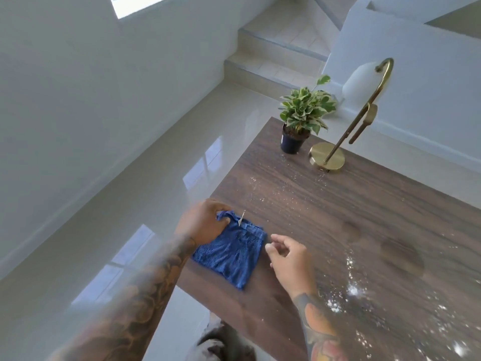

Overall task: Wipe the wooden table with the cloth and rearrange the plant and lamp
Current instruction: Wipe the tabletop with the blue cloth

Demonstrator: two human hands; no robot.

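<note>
Glossy pale tiled floor (145,162), tiled steps (276,56) beyond, white wall (65,87), bright window (135,3) top left

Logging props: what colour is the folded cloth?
Blue textured folded cloth, clearest in the head view.

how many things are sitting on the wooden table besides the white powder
3. A folded blue cloth lies near the table's left edge, a corner gripped by the left hand. A small green-and-white potted plant in a black pot stands at the far corner. A brass lamp stands just right of it.
</note>
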